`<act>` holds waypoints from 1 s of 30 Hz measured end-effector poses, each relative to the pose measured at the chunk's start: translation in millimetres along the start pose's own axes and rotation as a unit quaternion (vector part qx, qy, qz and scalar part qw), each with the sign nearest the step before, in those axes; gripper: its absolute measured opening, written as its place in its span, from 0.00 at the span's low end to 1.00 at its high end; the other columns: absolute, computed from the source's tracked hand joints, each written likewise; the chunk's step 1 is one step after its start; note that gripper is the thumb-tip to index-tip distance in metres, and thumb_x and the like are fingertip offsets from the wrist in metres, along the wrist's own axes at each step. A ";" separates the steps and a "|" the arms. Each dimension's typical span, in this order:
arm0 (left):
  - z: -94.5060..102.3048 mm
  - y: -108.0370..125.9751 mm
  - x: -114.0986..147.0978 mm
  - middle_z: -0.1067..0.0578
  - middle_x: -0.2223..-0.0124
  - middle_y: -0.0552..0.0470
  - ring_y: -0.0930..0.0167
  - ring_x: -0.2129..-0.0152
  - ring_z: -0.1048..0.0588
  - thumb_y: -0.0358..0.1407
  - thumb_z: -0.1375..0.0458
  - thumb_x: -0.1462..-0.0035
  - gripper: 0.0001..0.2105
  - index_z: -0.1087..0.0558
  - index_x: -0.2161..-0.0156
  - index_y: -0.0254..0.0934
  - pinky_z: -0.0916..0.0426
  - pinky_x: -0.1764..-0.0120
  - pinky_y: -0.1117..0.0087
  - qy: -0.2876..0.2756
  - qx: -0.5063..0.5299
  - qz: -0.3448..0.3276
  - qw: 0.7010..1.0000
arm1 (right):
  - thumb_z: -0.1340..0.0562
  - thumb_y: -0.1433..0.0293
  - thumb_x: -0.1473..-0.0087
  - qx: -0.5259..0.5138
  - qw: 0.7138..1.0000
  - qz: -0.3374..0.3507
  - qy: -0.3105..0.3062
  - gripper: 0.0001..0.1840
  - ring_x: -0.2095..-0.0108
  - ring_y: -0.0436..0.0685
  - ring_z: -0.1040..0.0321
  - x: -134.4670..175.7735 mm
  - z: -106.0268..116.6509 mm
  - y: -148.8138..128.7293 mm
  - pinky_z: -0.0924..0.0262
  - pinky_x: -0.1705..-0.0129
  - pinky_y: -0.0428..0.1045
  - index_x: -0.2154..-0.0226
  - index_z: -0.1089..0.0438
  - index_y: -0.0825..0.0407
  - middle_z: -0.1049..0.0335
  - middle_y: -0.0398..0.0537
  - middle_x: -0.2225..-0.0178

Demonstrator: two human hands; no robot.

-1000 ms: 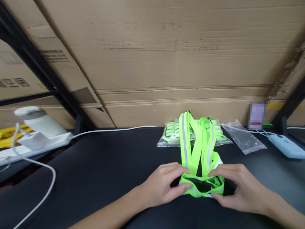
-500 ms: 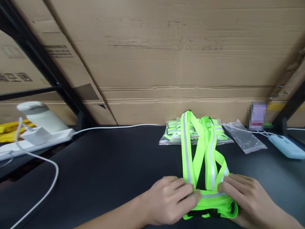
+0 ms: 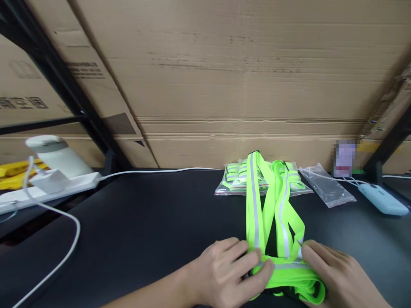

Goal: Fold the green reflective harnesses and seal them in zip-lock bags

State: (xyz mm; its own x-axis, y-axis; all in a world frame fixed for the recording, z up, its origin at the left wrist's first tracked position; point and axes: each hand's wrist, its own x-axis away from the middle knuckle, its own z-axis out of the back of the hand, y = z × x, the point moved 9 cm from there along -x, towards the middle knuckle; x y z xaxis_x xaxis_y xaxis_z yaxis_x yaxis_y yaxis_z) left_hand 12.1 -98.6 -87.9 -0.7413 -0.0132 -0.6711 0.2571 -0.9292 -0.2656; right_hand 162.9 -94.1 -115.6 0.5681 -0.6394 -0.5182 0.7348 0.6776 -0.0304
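A neon-green reflective vest made of straps (image 3: 253, 201) with silver stripes lies on the black table. Its long straps run away from me over the plastic bags at the back, and its waist band is folded in layers near the front. On the left end of that band, my left hand (image 3: 229, 271) is closed, thumb and fingers pinching the layers. My right hand (image 3: 337, 273) grips the right end, where the band loops round; some of its fingers are hidden under the fabric.
Clear bags of folded green straps (image 3: 233, 177) rest against the cardboard wall (image 3: 192, 85). Right of them lie a flat clear plastic bag (image 3: 329, 188) and a light-blue device (image 3: 383, 199) on a cord. At left are a white power strip (image 3: 80, 184), a bottle (image 3: 61, 156) and a white cable (image 3: 75, 239).
The right end of the folded waist band has shifted slightly right and toward me with my right hand. The right strap has bent a little. My left hand stays almost in place.
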 end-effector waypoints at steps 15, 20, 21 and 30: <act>-12.7 3.0 8.7 0.29 0.76 0.52 0.69 0.70 0.20 0.27 0.49 0.33 0.13 0.24 0.67 0.34 0.20 0.58 0.70 -0.005 0.021 -0.011 1.000 | 0.48 0.65 0.30 -0.036 0.998 0.034 0.034 0.11 0.62 0.57 0.17 -4.1 4.8 -1.5 0.23 0.61 0.46 0.53 0.33 0.52 0.18 0.52 0.60; -16.0 1.1 6.3 0.29 0.76 0.54 0.72 0.77 0.22 0.27 0.51 0.32 0.14 0.26 0.67 0.35 0.20 0.64 0.73 -0.028 0.016 0.003 0.999 | 0.45 0.69 0.35 -0.072 0.997 0.012 -0.001 0.13 0.61 0.60 0.17 1.6 -7.9 5.4 0.23 0.63 0.48 0.48 0.36 0.51 0.18 0.53 0.58; -16.4 0.9 7.1 0.29 0.76 0.54 0.72 0.77 0.23 0.27 0.51 0.32 0.13 0.26 0.66 0.35 0.20 0.65 0.73 -0.032 0.013 0.004 0.999 | 0.44 0.70 0.36 -0.081 0.997 0.007 -0.006 0.15 0.61 0.60 0.18 3.5 -10.3 7.0 0.23 0.63 0.49 0.47 0.36 0.51 0.18 0.53 0.57; -31.3 -44.4 22.9 0.24 0.68 0.50 0.73 0.77 0.26 0.36 0.41 0.36 0.07 0.24 0.60 0.35 0.36 0.78 0.75 -0.061 0.223 0.216 0.949 | 0.35 0.67 0.41 -0.266 0.942 -0.189 -0.082 0.20 0.62 0.57 0.19 9.8 -32.0 37.3 0.26 0.62 0.43 0.46 0.29 0.44 0.18 0.41 0.59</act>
State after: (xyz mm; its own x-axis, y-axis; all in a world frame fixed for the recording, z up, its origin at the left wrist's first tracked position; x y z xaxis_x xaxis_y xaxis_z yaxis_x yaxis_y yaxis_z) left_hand 3.1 -46.1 -113.1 -0.7001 -0.4455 -0.5580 0.2858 -0.8910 0.3527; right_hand 184.0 -63.5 -149.2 0.3838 -0.8898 -0.2468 0.6319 0.4480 -0.6325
